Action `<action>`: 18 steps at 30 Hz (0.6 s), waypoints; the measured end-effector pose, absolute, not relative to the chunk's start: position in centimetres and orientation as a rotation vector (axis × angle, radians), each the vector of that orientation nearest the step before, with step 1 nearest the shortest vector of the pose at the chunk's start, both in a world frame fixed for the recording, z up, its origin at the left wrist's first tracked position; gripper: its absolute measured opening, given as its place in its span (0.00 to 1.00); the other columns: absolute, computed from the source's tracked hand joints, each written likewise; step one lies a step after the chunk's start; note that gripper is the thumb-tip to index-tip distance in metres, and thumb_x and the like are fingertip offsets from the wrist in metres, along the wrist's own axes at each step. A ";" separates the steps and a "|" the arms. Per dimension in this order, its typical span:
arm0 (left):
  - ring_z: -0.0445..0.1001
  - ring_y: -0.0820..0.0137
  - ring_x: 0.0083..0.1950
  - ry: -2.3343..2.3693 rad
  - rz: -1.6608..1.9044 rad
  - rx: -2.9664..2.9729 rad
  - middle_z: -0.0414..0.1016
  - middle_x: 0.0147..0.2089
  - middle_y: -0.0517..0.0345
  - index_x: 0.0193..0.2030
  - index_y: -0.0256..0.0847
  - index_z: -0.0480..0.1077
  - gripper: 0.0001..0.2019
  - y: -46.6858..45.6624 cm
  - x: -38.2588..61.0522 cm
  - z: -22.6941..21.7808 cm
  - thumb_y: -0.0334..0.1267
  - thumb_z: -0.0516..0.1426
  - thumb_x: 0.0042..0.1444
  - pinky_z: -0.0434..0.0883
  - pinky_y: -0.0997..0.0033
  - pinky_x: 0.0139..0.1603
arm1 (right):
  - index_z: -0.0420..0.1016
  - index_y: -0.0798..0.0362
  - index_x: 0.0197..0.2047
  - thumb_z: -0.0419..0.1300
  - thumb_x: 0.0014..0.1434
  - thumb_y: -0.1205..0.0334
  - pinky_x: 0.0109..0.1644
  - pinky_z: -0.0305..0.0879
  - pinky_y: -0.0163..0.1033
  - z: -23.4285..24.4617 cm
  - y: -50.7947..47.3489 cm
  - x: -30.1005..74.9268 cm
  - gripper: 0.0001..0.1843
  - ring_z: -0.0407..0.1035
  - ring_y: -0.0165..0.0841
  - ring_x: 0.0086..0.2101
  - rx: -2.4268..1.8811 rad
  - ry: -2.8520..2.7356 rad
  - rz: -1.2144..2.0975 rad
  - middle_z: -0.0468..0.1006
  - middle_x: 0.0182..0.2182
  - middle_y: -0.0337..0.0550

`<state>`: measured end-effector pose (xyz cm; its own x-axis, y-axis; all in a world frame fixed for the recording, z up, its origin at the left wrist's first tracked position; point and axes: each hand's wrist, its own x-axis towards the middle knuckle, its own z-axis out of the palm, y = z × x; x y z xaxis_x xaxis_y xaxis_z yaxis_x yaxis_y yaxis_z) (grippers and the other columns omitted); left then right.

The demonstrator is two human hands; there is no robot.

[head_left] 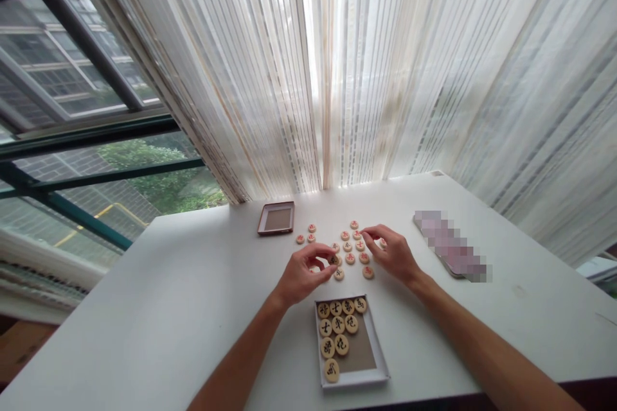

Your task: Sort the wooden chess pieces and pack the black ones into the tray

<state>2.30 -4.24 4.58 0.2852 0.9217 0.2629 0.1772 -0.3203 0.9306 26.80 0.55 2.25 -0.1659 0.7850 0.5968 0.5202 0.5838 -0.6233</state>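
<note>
My left hand (pixel 303 275) is curled, thumb and forefinger closed around a dark-lettered Chinese chess piece (pixel 332 260). Its fingers partly hide other pieces beneath. To the right, my right hand (pixel 393 253) hovers low with bent fingers apart, its fingertips at the edge of a red-lettered piece (pixel 357 235). Several round wooden pieces, mostly red-lettered, lie loose between and around both hands, among them a red piece (pixel 367 272). Nearer me, an open box tray (pixel 380 350) holds rows of black-lettered pieces (pixel 338 324), with bare bottom at its right side.
A brown-rimmed box lid (pixel 260 223) lies at the back left of the white table (pixel 193 295). At right is a blurred-out flat object (pixel 448 247). Pale curtains (pixel 337 77) hang behind the table, and a window (pixel 87 90) is at left.
</note>
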 end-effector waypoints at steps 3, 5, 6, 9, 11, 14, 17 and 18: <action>0.79 0.67 0.42 1.045 1.092 1.620 0.80 0.43 0.51 0.46 0.39 0.77 0.14 -5.0 2.7 3.4 0.40 0.66 0.53 0.77 0.73 0.39 | 0.79 0.49 0.41 0.57 0.67 0.60 0.41 0.73 0.41 2.6 0.3 26.8 0.09 0.75 0.37 0.35 -1.060 -1.849 0.331 0.80 0.35 0.43; 0.80 0.67 0.42 1.041 1.100 1.579 0.81 0.42 0.52 0.45 0.39 0.77 0.13 -5.3 3.0 2.9 0.40 0.66 0.53 0.76 0.73 0.40 | 0.79 0.49 0.41 0.57 0.66 0.60 0.41 0.73 0.42 2.9 0.0 26.8 0.08 0.75 0.37 0.35 -1.058 -1.850 0.313 0.80 0.35 0.44; 0.80 0.67 0.42 1.031 1.103 1.556 0.81 0.42 0.52 0.45 0.39 0.77 0.13 -5.5 3.1 2.7 0.40 0.66 0.54 0.77 0.72 0.41 | 0.79 0.49 0.42 0.57 0.66 0.61 0.40 0.74 0.42 3.1 -0.3 26.7 0.08 0.75 0.37 0.35 -1.051 -1.851 0.302 0.79 0.35 0.44; 0.80 0.66 0.41 0.997 1.100 1.462 0.81 0.41 0.51 0.44 0.38 0.76 0.14 -5.9 3.3 2.5 0.41 0.67 0.53 0.77 0.72 0.38 | 0.78 0.49 0.43 0.58 0.66 0.63 0.42 0.74 0.43 3.4 -1.8 26.0 0.07 0.75 0.37 0.36 -0.987 -1.881 0.280 0.78 0.35 0.44; 0.81 0.64 0.40 0.970 1.095 1.390 0.82 0.39 0.50 0.44 0.37 0.76 0.15 -6.0 3.3 2.5 0.43 0.68 0.52 0.77 0.72 0.34 | 0.77 0.48 0.45 0.58 0.65 0.66 0.44 0.74 0.44 3.3 -3.1 25.2 0.08 0.75 0.37 0.37 -0.915 -1.916 0.274 0.78 0.36 0.44; 0.82 0.61 0.42 0.925 1.102 1.332 0.82 0.39 0.49 0.45 0.37 0.75 0.17 -5.9 3.2 2.5 0.44 0.67 0.53 0.78 0.71 0.35 | 0.76 0.47 0.49 0.59 0.62 0.69 0.45 0.75 0.45 2.7 -5.1 23.9 0.14 0.75 0.39 0.41 -0.807 -1.959 0.285 0.79 0.40 0.46; 0.83 0.59 0.44 0.901 1.102 1.302 0.83 0.41 0.47 0.48 0.36 0.75 0.18 -5.8 3.1 2.4 0.46 0.65 0.55 0.79 0.68 0.36 | 0.74 0.45 0.54 0.61 0.61 0.69 0.47 0.76 0.46 2.2 -6.2 22.9 0.19 0.75 0.40 0.45 -0.776 -1.952 0.277 0.78 0.44 0.47; 0.83 0.59 0.44 0.899 1.098 1.291 0.83 0.42 0.46 0.49 0.36 0.75 0.19 -5.8 3.1 2.3 0.47 0.64 0.56 0.80 0.67 0.37 | 0.73 0.45 0.55 0.61 0.60 0.69 0.48 0.76 0.46 2.2 -6.4 22.7 0.19 0.75 0.41 0.46 -0.781 -1.942 0.270 0.77 0.44 0.47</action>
